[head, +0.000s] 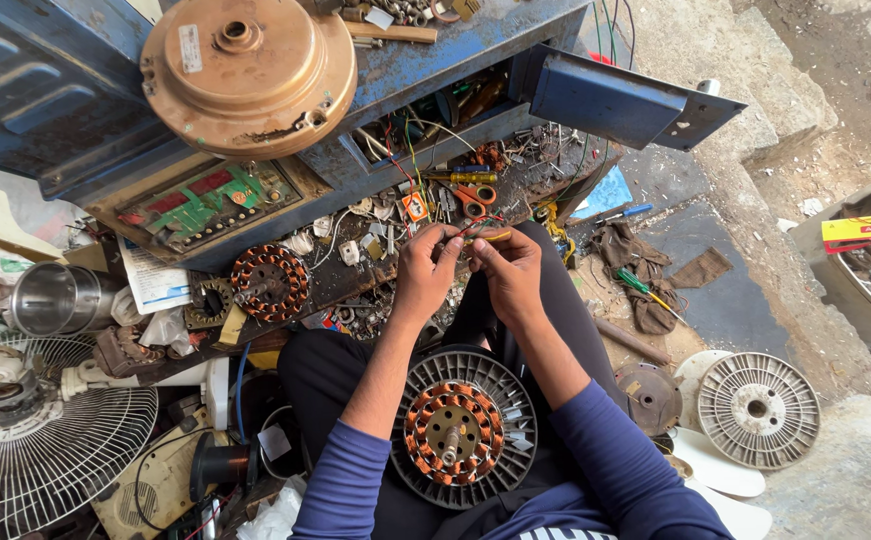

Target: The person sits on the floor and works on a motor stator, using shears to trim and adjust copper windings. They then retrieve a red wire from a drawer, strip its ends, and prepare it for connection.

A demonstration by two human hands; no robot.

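A bundle of thin red and yellow wires (478, 232) sits pinched between both hands, held in the air above the person's lap and just near of the cluttered blue workbench (436, 60). The left hand (426, 270) is closed around the wire ends, fingers curled and thumb pressed in toward the fingertips. The right hand (509, 272) is closed the same way, its fingertips meeting those of the left, so the two hands touch at the wires. Both forearms rise from blue sleeves at the near edge and converge toward the far side, wrists bent slightly inward.

Below the hands, on the person's lap, lies a round fan motor stator (453, 428) with copper windings and a grey finned rim, shaft pointing up. On the bench just beyond the hands lie orange-handled scissors (474, 197) and a yellow-handled screwdriver (468, 178). To the left rests a smaller copper-wound stator (269, 282), with a green circuit board (211, 203) and a bronze motor housing (248, 72) farther off. A wire fan guard (36, 440) lies at near left; a grey ribbed disc (759, 410) sits on the ground at right.
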